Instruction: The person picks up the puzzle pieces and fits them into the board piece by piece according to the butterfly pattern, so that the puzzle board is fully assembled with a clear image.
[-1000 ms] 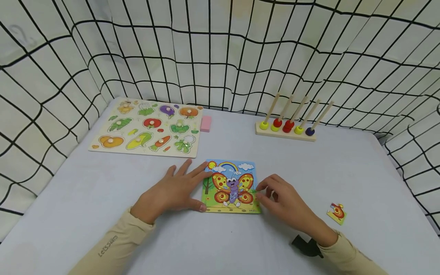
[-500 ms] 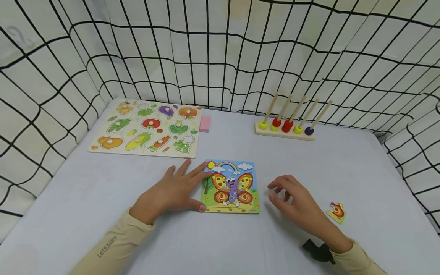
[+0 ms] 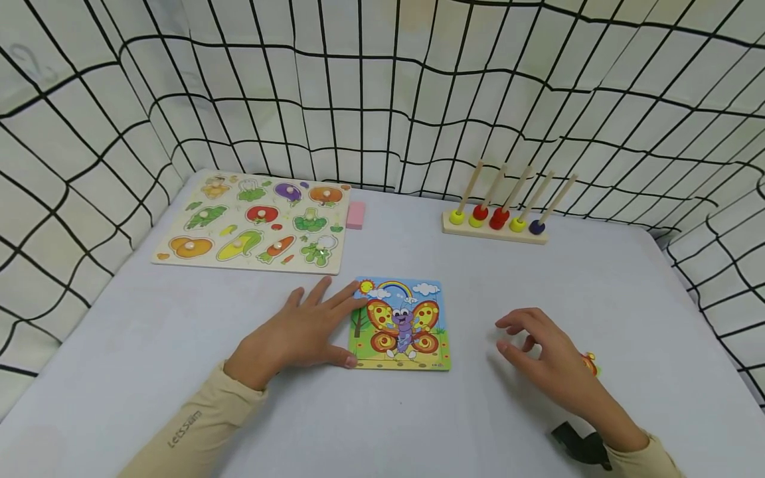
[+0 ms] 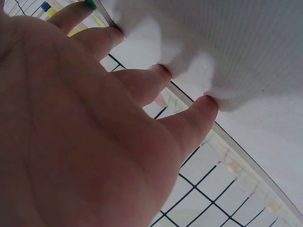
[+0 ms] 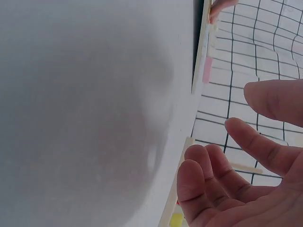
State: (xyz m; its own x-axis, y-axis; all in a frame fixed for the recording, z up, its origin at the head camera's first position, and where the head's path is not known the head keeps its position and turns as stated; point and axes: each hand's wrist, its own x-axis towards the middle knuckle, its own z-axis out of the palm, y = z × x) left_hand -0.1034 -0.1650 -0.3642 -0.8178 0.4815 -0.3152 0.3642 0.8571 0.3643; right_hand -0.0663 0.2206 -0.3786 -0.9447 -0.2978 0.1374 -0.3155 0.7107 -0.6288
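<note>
A square butterfly jigsaw puzzle (image 3: 402, 322) lies flat in the middle of the table in the head view. My left hand (image 3: 293, 338) rests with spread fingers at its left edge, fingertips and thumb touching the board. To the right of the puzzle, apart from it, my right hand (image 3: 552, 358) hovers with loosely bent fingers and nothing between them. Behind that hand a small puzzle piece (image 3: 590, 362) with a red and orange swirl shows only in part. In the right wrist view the right hand's fingers (image 5: 191, 184) stand apart from the thumb.
A wooden vegetable peg puzzle (image 3: 251, 222) lies at the back left, beside a pink block (image 3: 355, 215). At the back right stands a bead-stacking rack (image 3: 495, 227) with upright pegs. Black netting (image 3: 382, 99) over white sheeting borders the white table (image 3: 358, 425).
My right hand has left the puzzle's right edge and moved right, toward the loose piece, now partly covering it. My left hand stays in place on the board.
</note>
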